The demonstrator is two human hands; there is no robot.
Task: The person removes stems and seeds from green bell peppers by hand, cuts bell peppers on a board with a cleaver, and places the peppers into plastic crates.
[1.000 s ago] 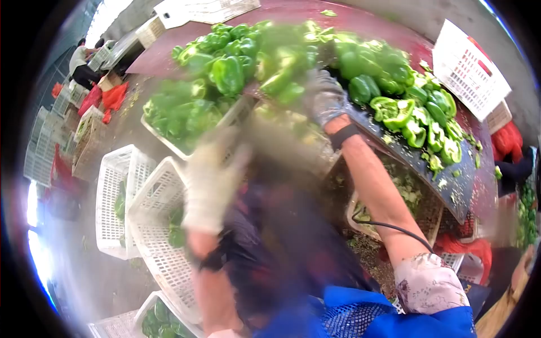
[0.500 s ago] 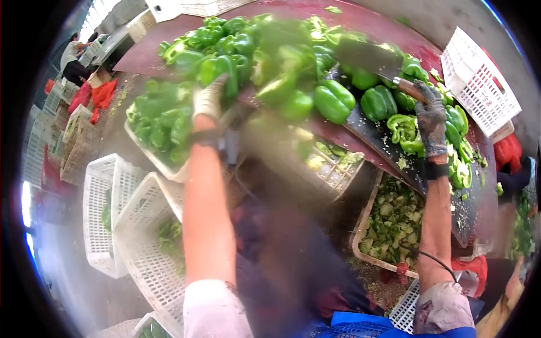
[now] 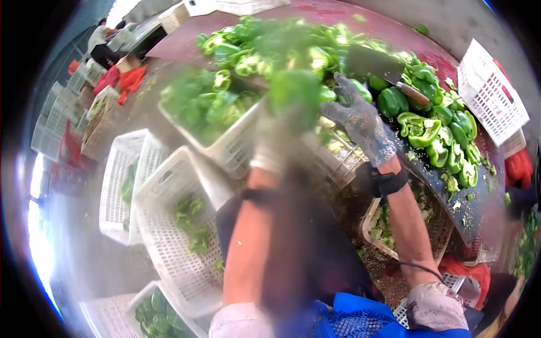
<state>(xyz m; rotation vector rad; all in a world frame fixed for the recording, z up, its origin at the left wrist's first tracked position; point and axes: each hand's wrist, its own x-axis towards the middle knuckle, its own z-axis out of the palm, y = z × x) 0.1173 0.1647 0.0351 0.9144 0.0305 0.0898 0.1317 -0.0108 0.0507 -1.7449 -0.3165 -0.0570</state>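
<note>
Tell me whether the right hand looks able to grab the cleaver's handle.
Probably yes: the cleaver's handle lies uncovered among green bell peppers, and the open right hand is close by.

From my end I see the reddish worktop (image 3: 179,44) carrying heaped green peppers (image 3: 393,102), whole and cut open, and a dark board (image 3: 433,181) scattered with pale seeds (image 3: 457,206).
</note>
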